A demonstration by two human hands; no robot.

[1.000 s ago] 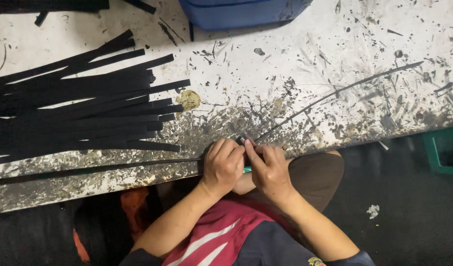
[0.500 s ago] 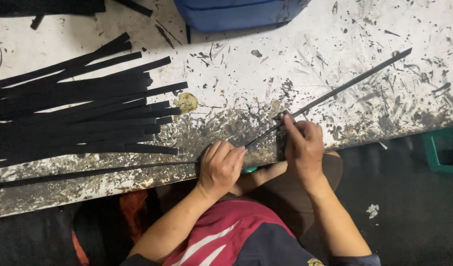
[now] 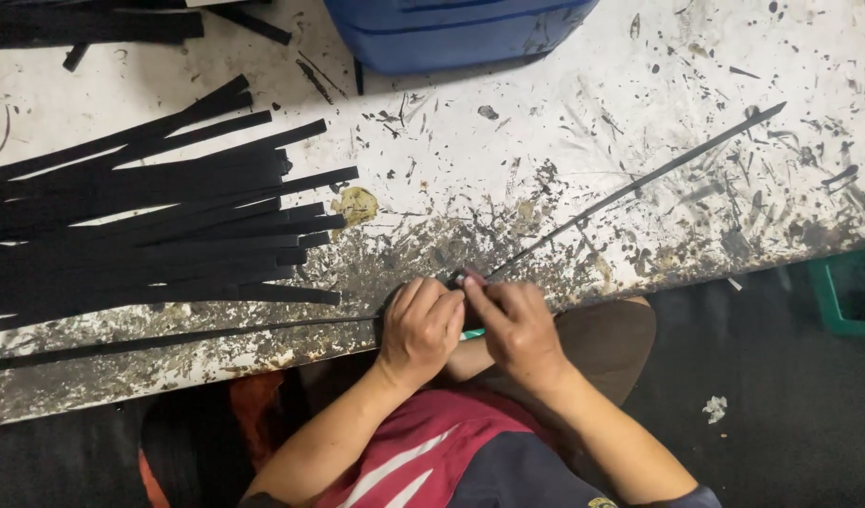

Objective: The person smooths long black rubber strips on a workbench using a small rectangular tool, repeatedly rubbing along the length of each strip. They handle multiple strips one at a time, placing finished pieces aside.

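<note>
Black thin strip [image 3: 639,186], long and narrow, lies slantwise across the scarred white worktop [image 3: 564,103], its far tip toward the right end of the far edge and its near end at the near edge, where both hands meet. The left hand [image 3: 419,329] is curled nearly closed over that near end, fingers bent down on the worktop's edge; the right hand [image 3: 512,325] is pressed against it, thumb and forefinger pinched together at the strip's end (what sits between the fingertips is too small to make out, though a bit of green shows under the hands).

A heap of flat black strips [image 3: 150,226] fans over the left half of the worktop, well apart from the hands. One more long black strip [image 3: 169,339] runs along the near edge up to the left hand. A blue plastic tub [image 3: 451,33] stands at the far edge, and a green crate [image 3: 851,296] sits off the right end, lower down.
</note>
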